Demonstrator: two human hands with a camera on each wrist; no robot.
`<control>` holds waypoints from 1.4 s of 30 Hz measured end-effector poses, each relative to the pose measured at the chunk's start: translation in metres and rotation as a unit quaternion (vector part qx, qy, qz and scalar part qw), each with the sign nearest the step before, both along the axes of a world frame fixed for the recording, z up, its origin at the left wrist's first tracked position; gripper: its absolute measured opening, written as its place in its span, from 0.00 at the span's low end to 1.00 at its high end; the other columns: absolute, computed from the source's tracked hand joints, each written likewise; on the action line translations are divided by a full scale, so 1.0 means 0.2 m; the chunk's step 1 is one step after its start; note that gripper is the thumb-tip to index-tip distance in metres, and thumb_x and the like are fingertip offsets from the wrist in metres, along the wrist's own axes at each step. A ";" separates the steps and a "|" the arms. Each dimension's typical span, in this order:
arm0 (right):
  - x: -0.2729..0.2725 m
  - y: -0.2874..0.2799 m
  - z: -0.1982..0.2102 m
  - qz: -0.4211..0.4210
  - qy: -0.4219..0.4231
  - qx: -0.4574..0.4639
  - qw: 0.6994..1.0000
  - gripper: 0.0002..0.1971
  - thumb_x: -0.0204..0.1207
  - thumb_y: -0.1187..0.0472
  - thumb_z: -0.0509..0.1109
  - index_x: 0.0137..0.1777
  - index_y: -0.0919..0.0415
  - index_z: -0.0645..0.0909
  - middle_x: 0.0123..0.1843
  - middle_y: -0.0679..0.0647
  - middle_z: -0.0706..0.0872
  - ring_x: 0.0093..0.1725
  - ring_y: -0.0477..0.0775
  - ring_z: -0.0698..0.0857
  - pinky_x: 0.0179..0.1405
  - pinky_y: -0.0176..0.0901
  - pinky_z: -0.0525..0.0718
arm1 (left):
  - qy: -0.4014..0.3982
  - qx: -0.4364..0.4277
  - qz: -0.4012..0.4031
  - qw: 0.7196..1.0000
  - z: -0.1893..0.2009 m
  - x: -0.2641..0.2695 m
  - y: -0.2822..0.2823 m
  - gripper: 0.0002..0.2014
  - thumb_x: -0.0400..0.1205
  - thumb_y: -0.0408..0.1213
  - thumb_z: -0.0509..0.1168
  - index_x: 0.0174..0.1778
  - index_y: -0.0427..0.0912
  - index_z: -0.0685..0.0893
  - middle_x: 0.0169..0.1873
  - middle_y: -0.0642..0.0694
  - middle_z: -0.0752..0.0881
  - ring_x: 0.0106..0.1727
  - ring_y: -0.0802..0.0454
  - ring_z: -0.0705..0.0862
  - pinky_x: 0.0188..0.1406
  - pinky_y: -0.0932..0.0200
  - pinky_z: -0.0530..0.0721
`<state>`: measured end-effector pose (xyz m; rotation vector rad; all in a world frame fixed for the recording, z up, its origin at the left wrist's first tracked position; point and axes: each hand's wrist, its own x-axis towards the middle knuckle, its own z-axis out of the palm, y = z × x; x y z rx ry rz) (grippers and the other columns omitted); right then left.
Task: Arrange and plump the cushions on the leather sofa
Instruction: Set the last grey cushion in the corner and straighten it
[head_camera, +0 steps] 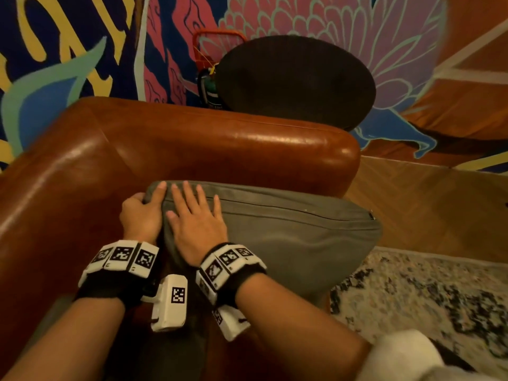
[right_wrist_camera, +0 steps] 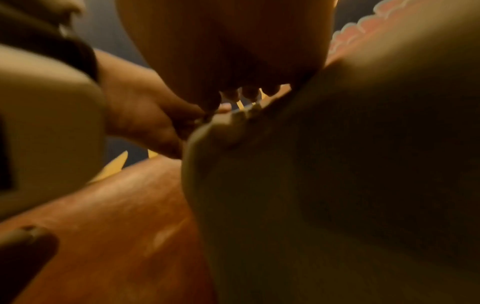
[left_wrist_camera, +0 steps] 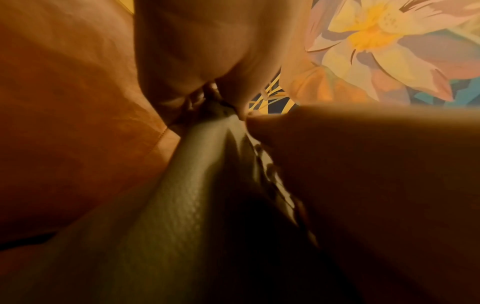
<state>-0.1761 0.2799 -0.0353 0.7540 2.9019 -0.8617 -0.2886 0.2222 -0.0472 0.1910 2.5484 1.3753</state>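
My left hand point(head_camera: 141, 215) gripped the grey cushion's point(head_camera: 288, 237) corner (fingers curled round it); my right hand point(head_camera: 195, 224) lay flat, fingers straight, pressing the cushion against the leather sofa point(head_camera: 192, 144) arm.

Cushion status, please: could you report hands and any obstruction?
Left hand grips grey cushion corner. Right hand flat on it. Cushion against leather sofa arm. Nothing obstructing.

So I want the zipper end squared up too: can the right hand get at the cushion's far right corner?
Probably yes: the right hand lies flat on the grey cushion, and nothing covers the corner.
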 end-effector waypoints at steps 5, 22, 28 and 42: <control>0.27 0.26 -0.12 -0.037 -0.080 0.114 0.990 0.28 0.90 0.46 0.41 0.88 0.47 0.42 0.89 0.44 0.42 0.88 0.51 0.42 0.83 0.55 0.36 | 0.045 -0.018 -0.026 0.999 0.04 0.03 -0.04 0.22 0.78 0.54 0.72 0.34 0.36 0.84 0.32 0.38 0.84 0.39 0.40 0.82 0.40 0.51 0.74; 1.15 0.80 -0.03 -0.516 0.080 -0.114 0.845 0.22 0.87 0.50 0.61 0.68 0.68 0.78 0.65 0.67 0.84 0.64 0.67 0.81 0.51 0.44 0.71 | 0.019 -0.018 0.026 0.999 0.03 0.08 0.02 0.25 0.88 0.50 0.56 0.59 0.27 0.81 0.56 0.28 0.84 0.59 0.33 0.82 0.59 0.43 0.76; 1.16 0.82 -0.07 -0.536 0.139 -0.163 0.816 0.22 0.82 0.46 0.67 0.60 0.67 0.82 0.44 0.61 0.86 0.45 0.66 0.87 0.43 0.54 0.85 | -0.032 -0.058 0.033 0.997 0.01 0.00 0.00 0.26 0.85 0.53 0.62 0.58 0.28 0.86 0.57 0.25 0.86 0.60 0.28 0.83 0.62 0.39 0.80; 1.18 0.63 -0.11 -0.518 0.261 -0.291 0.760 0.12 0.86 0.48 0.62 0.54 0.52 0.84 0.57 0.56 0.89 0.55 0.57 0.87 0.63 0.61 0.84 | 0.013 0.011 0.058 0.998 0.04 0.22 -0.03 0.25 0.89 0.51 0.52 0.56 0.29 0.81 0.57 0.27 0.83 0.63 0.30 0.79 0.59 0.45 0.74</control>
